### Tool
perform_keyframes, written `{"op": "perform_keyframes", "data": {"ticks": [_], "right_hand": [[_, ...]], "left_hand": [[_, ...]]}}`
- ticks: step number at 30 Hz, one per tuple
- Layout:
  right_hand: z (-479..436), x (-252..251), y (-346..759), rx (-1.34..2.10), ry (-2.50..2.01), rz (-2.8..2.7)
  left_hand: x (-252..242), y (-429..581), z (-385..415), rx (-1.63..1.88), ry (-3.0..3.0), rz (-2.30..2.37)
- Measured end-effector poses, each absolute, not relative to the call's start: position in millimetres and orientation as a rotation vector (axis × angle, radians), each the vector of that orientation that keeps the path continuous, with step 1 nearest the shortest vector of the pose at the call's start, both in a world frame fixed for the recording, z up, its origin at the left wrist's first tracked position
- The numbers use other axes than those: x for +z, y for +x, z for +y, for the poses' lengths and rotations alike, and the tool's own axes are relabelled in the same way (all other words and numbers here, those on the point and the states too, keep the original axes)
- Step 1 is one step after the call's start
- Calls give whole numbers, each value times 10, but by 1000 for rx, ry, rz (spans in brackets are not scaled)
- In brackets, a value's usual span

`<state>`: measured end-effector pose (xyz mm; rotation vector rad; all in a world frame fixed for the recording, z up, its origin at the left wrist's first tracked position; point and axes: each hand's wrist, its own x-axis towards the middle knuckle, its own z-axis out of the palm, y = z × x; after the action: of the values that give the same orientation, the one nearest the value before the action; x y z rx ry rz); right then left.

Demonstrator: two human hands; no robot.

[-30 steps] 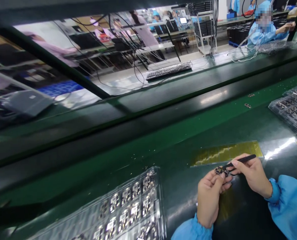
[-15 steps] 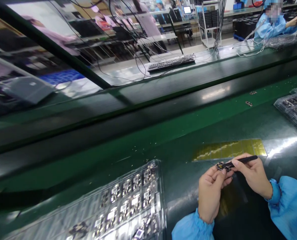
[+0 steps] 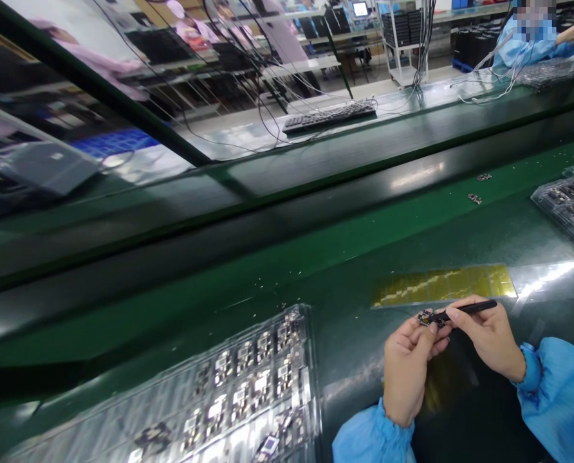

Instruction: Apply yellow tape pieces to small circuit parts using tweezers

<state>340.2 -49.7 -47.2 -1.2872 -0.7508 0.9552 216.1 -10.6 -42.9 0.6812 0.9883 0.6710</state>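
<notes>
Between its thumb and fingers, my left hand (image 3: 407, 370) pinches a small circuit board (image 3: 426, 317). My right hand (image 3: 490, 337) is closed around black tweezers (image 3: 473, 308), whose tips rest on or just over that board; fingers and board hide the exact contact. Just beyond both hands lies a clear sheet carrying yellow film pieces (image 3: 441, 286). A clear plastic tray (image 3: 311, 373) to the left holds several small circuit boards in its slots, with a few loose ones lying on top.
Two loose boards (image 3: 475, 199) lie farther off on the green bench (image 3: 354, 247). Another filled tray (image 3: 569, 202) is at the right edge. Beyond a dark raised ledge (image 3: 268, 173) sit a keyboard (image 3: 330, 118) and hanging cables. A person in blue (image 3: 528, 45) works at far right.
Both hands keep almost the same pose, with the tweezers still at the board. The view has shifted very slightly.
</notes>
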Motion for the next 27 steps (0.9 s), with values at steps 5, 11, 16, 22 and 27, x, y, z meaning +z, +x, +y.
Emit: {"op": "perform_keyframes", "data": {"ticks": [5,11,16,22,27], "right_hand": [[-500,-448,3394,935,-1293,-771],[-512,-438,3383,937,-1287,-778],[-525,-457,3366,950,-1273,-787],[-561,-467,3334,736,-1310,-984],[-629,-483,3361,447,-1178,-1373]], "left_hand": [[-427,2159,-102,662,677,987],[-420,2151,-103,673,633,976],[-440,2137,-105,692,600,985],[-477,2129,-127,725,622,1001],[-474,2132,-117,765,632,987]]}}
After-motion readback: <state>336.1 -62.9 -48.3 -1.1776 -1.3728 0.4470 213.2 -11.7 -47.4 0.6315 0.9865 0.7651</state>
